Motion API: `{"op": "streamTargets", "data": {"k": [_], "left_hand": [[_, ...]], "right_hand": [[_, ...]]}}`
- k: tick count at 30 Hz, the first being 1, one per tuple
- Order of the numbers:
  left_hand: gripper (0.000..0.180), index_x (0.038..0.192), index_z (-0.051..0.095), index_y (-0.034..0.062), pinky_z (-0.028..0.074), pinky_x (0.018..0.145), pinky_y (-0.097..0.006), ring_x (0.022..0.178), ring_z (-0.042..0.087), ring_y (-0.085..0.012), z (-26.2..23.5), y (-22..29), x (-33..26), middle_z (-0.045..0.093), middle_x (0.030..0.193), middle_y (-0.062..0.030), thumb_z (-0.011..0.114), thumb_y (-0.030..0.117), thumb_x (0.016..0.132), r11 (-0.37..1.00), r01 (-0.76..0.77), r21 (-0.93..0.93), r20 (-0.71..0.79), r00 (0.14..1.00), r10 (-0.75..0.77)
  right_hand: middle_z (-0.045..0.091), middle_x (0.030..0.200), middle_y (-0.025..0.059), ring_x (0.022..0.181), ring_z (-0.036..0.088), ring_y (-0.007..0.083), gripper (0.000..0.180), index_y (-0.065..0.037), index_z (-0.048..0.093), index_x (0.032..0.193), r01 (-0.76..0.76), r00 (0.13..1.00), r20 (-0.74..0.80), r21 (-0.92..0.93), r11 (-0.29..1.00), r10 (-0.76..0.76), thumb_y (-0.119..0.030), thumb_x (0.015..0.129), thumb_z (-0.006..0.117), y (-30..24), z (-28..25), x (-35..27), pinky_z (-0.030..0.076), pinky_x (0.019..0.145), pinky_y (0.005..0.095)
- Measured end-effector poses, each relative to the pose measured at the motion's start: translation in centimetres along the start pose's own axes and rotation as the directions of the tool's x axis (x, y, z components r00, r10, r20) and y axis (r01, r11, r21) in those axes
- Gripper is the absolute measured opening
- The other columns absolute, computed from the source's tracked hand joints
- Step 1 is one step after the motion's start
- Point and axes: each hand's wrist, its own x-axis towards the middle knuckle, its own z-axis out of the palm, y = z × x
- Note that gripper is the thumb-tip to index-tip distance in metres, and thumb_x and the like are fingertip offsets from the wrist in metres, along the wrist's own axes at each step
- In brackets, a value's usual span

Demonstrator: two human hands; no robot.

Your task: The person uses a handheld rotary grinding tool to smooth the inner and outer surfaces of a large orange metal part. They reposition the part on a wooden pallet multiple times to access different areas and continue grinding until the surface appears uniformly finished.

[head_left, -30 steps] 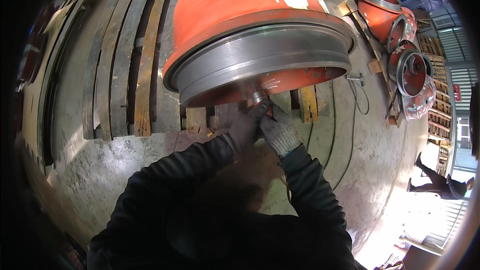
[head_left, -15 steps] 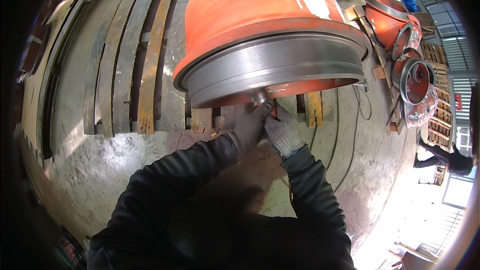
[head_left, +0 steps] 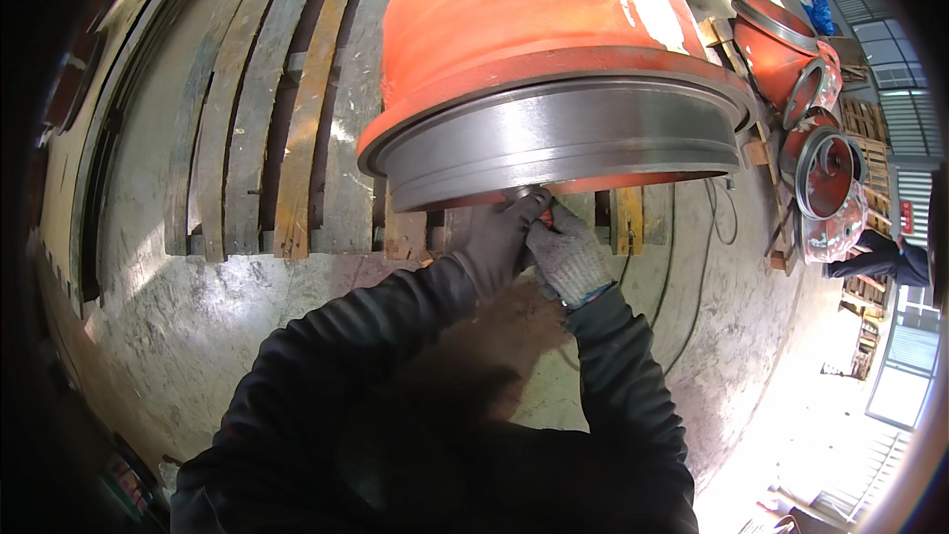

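A large orange-painted metal casting [head_left: 514,20] has a bare, machined steel ring [head_left: 563,133] along its near edge. Just below that ring my gloved hands come together around a small hand tool [head_left: 547,214]. It has a silvery round front end, partly under the rim, and a bit of red shows between the gloves; the rest is hidden, so its exact kind is unclear. My left hand [head_left: 502,243], in a dark grey glove, is closed around its front part. Closed close behind it is my right hand [head_left: 570,255], in a lighter knitted glove.
Wooden pallet slats [head_left: 252,109] lie under and left of the casting. On the right stand several smaller orange castings [head_left: 822,173] with round openings. A thin cable [head_left: 704,287] crosses the concrete floor. Another person [head_left: 885,259] is at the far right.
The casting and surroundings have shifted slightly right in the view. The tool's silvery end now shows less beneath the rim. Both hands keep their grip. At the far right, the other person has moved.
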Motion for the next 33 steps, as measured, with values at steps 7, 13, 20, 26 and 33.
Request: {"op": "streamTargets", "data": {"k": [7,13,20,26,33], "left_hand": [[0.046,0.139,0.063,0.0084,0.058,0.09,-0.038,0.102,0.072,-0.0365,-2.4,-1.0,0.5,0.073,0.114,-0.0206,0.075,0.014,0.095,0.961,0.078,0.263,0.009,0.996,-0.083],[0.04,0.136,0.067,0.0116,0.057,0.088,-0.035,0.099,0.072,-0.0292,-2.2,-2.8,1.0,0.072,0.108,-0.014,0.073,0.017,0.097,0.963,-0.071,0.259,0.014,0.997,0.07],[0.042,0.13,0.059,-0.007,0.058,0.073,-0.034,0.084,0.069,-0.0208,-0.7,-1.8,-0.5,0.068,0.104,-0.0119,0.074,0.017,0.1,0.984,-0.071,0.163,-0.074,0.994,0.084],[0.031,0.12,0.065,-0.003,0.058,0.071,-0.033,0.08,0.069,-0.0187,0.8,0.6,-1.4,0.07,0.096,-0.01,0.074,0.019,0.1,0.975,0.16,0.155,-0.188,0.974,-0.13],[0.021,0.123,0.068,0.0054,0.057,0.082,-0.033,0.097,0.067,-0.0157,-0.7,1.2,-1.1,0.069,0.107,-0.0056,0.066,0.014,0.104,0.763,-0.216,0.609,0.159,0.976,0.15]], "right_hand": [[0.059,0.071,0.005,0.061,0.057,0.0135,0.026,-0.003,0.066,0.124,-0.016,1.0,0.025,0.007,1.0,0.016,-0.017,0.103,0.061,0.7,0.0,-0.8,0.048,0.057,0.0333],[0.059,0.07,0.007,0.057,0.059,0.0157,0.022,-0.002,0.065,0.12,-0.002,0.999,-0.037,0.094,0.996,0.005,-0.014,0.103,0.06,1.6,0.6,-1.1,0.047,0.053,0.0361],[0.063,0.074,0.0105,0.062,0.062,0.0163,0.022,0.0,0.065,0.119,0.022,1.0,0.0,-0.039,0.999,-0.022,-0.011,0.102,0.058,2.0,1.0,-1.3,0.049,0.056,0.0344],[0.07,0.092,0.0128,0.082,0.068,0.0244,0.022,0.001,0.067,0.118,0.114,0.992,-0.055,0.043,0.993,-0.112,-0.01,0.102,0.058,3.8,1.5,-1.0,0.055,0.073,0.0338],[0.069,0.125,0.0237,0.115,0.068,0.0357,0.042,-0.001,0.059,0.139,-0.137,0.987,0.151,0.587,0.798,0.058,-0.004,0.097,0.061,3.3,1.9,-0.2,0.056,0.096,0.0404]]}}
